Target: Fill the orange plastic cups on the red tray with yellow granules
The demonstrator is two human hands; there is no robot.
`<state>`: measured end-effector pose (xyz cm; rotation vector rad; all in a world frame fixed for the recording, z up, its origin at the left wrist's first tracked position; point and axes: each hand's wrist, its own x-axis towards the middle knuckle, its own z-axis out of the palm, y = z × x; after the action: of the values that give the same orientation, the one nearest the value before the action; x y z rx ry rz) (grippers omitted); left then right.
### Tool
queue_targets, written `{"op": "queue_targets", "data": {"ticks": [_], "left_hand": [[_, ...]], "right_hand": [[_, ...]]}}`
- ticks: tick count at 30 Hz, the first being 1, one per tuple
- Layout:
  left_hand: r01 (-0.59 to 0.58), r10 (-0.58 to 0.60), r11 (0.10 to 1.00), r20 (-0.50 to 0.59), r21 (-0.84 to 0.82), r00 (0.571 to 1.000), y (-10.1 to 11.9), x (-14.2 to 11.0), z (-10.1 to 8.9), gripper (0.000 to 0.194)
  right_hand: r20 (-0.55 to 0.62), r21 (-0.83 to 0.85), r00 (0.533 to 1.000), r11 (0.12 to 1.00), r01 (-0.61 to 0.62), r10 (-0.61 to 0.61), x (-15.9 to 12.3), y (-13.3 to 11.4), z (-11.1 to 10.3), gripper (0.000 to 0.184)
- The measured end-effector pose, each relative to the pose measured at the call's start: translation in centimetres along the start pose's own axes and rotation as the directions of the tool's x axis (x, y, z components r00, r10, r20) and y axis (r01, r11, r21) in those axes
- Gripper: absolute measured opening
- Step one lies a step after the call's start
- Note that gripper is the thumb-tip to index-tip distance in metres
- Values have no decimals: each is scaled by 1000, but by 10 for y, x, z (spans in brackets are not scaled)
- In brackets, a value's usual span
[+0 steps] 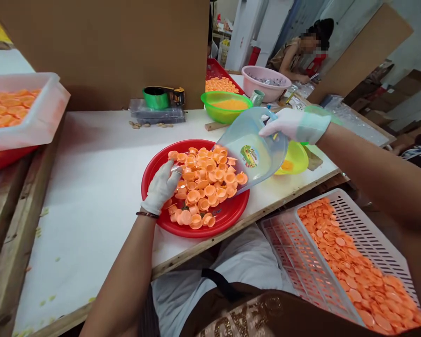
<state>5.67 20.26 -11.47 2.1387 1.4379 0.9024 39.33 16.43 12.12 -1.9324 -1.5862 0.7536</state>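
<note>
In the head view, my right hand [284, 125], in a white glove, grips the rim of a translucent blue plastic basin [263, 161] with a colourful label. The basin is tilted, its lower edge inside a round red basin [236, 216] on the table. Small orange cup-shaped plastic pieces [210, 175] lie heaped in the red basin and at the blue basin's lip. My gloved left hand [161, 187] is at the red basin's left side, against the heap. Its thumb stands apart from the fingers, which are partly hidden; a small shiny spot shows by the thumb.
A white tray of orange pieces [52, 112] stands at left. Behind are a tape roll [156, 98], a green bowl [210, 112], a yellow bowl [300, 161] and a pink basin [249, 86]. A white crate [368, 224] of orange discs sits lower right. Another person works farther back.
</note>
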Motion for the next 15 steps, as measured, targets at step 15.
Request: {"op": "queue_targets", "data": {"ticks": [15], "left_hand": [[-434, 389, 825, 193, 362, 901, 37, -12, 39, 71]], "right_hand": [[-697, 189, 703, 910, 368, -140, -28, 59, -118, 34]]}}
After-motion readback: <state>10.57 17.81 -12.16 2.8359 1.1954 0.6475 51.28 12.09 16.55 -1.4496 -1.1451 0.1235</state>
